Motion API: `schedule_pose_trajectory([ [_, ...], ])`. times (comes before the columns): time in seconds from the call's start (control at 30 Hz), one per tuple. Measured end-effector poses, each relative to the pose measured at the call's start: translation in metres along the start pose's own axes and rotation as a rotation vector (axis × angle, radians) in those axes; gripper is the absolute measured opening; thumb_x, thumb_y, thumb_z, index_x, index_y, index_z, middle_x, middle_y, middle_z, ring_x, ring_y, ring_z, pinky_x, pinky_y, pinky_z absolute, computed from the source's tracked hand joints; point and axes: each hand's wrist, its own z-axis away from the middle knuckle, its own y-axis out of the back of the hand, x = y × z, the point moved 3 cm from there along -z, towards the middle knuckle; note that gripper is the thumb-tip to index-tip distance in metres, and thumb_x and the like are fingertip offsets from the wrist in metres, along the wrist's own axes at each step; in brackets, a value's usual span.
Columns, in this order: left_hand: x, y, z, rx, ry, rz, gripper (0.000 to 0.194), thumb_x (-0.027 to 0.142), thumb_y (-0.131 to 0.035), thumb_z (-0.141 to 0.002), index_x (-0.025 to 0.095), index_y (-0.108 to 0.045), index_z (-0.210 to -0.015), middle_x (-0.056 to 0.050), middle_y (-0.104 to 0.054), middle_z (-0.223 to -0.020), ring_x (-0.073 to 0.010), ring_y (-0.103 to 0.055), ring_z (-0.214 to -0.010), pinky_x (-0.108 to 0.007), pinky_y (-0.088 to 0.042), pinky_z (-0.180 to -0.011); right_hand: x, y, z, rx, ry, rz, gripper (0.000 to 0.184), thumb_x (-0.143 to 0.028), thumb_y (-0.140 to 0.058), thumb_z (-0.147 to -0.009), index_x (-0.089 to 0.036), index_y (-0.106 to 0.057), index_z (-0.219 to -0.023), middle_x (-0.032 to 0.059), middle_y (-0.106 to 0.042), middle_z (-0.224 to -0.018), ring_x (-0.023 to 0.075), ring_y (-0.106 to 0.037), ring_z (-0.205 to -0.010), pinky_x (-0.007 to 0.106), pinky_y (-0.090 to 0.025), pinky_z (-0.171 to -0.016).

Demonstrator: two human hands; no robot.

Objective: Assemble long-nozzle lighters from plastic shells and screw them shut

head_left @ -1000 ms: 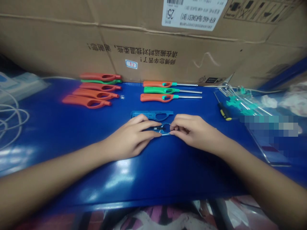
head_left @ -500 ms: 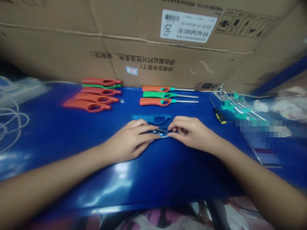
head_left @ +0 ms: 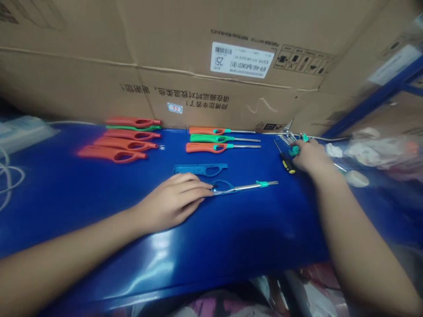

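My left hand [head_left: 173,200] lies palm down on the blue table, its fingers closed over the handle end of a blue lighter body [head_left: 224,186]. That body's metal tube with a teal collar [head_left: 254,186] points right. A second blue half shell [head_left: 200,169] lies just behind it. My right hand [head_left: 310,156] is far to the right, past a black and yellow screwdriver [head_left: 286,163]. Its fingers curl on a teal part [head_left: 294,151] in a pile of teal pieces and metal tubes.
Several orange handle shells [head_left: 115,143] lie at the back left, with one green among them. Three finished lighters [head_left: 218,138] lie at the back middle. A large cardboard box [head_left: 198,66] walls the back. White cable [head_left: 9,176] sits at the left, plastic bags [head_left: 380,149] at the right.
My right hand left the blue lighter body and moved right to the teal parts pile. The metal tube now shows. My left hand stayed put, and the view turned right.
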Motion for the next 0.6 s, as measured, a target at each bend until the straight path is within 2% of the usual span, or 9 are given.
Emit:
schedule_pose_trajectory([
  [0.1,0.002,0.001,0.000,-0.002,-0.054,-0.005,0.030,0.014,-0.056,-0.097,0.020,-0.065,-0.125,-0.005,-0.073,-0.123,-0.0211,-0.062,-0.111,-0.035,-0.051,-0.096,0.010,-0.005,-0.005,-0.020,-0.214,0.130,0.037,-0.012,-0.067,-0.072,-0.014,-0.070,-0.109,0.0219,-0.059,-0.115,0.0392,-0.059,-0.104,0.050,-0.048,-0.084],
  [0.2,0.004,0.001,0.000,-0.019,-0.084,0.000,0.032,0.012,-0.054,-0.098,0.021,-0.065,-0.127,-0.005,-0.073,-0.123,-0.0212,-0.061,-0.111,-0.035,-0.051,-0.096,0.005,-0.008,-0.007,-0.057,-0.276,0.181,0.031,-0.013,-0.067,-0.072,-0.017,-0.071,-0.102,0.0193,-0.062,-0.115,0.0351,-0.062,-0.102,0.044,-0.049,-0.083],
  [0.3,0.005,0.003,0.000,-0.022,-0.087,0.005,0.033,0.012,-0.052,-0.099,0.021,-0.065,-0.127,-0.005,-0.075,-0.119,-0.0205,-0.062,-0.109,-0.034,-0.051,-0.094,0.002,-0.008,-0.007,-0.072,-0.285,0.182,0.026,-0.013,-0.065,-0.073,-0.017,-0.070,-0.098,0.0194,-0.063,-0.114,0.0342,-0.063,-0.101,0.042,-0.049,-0.082],
  [0.4,0.005,0.003,0.001,-0.026,-0.092,0.018,0.032,0.011,-0.051,-0.099,0.021,-0.065,-0.127,-0.005,-0.075,-0.118,-0.0203,-0.062,-0.109,-0.034,-0.051,-0.093,0.000,-0.004,-0.005,-0.069,-0.294,0.149,0.023,-0.010,-0.065,-0.071,-0.016,-0.068,-0.093,0.0189,-0.066,-0.104,0.0341,-0.065,-0.095,0.042,-0.048,-0.079],
  [0.5,0.005,0.002,0.002,-0.025,-0.101,0.026,0.032,0.011,-0.051,-0.099,0.021,-0.065,-0.126,-0.004,-0.075,-0.119,-0.0209,-0.061,-0.109,-0.034,-0.051,-0.094,-0.007,0.007,-0.001,-0.001,-0.286,0.080,0.020,-0.014,-0.061,-0.077,-0.014,-0.065,-0.096,0.0208,-0.067,-0.096,0.0352,-0.065,-0.089,0.044,-0.047,-0.077],
  [0.6,0.003,0.002,0.003,0.016,-0.071,0.010,0.032,0.012,-0.055,-0.097,0.021,-0.065,-0.126,-0.004,-0.074,-0.119,-0.0208,-0.062,-0.108,-0.035,-0.052,-0.092,-0.028,0.017,0.006,0.098,-0.180,-0.040,0.022,-0.021,-0.052,-0.088,-0.015,-0.059,-0.107,0.0196,-0.068,-0.100,0.0325,-0.065,-0.091,0.042,-0.047,-0.079],
])
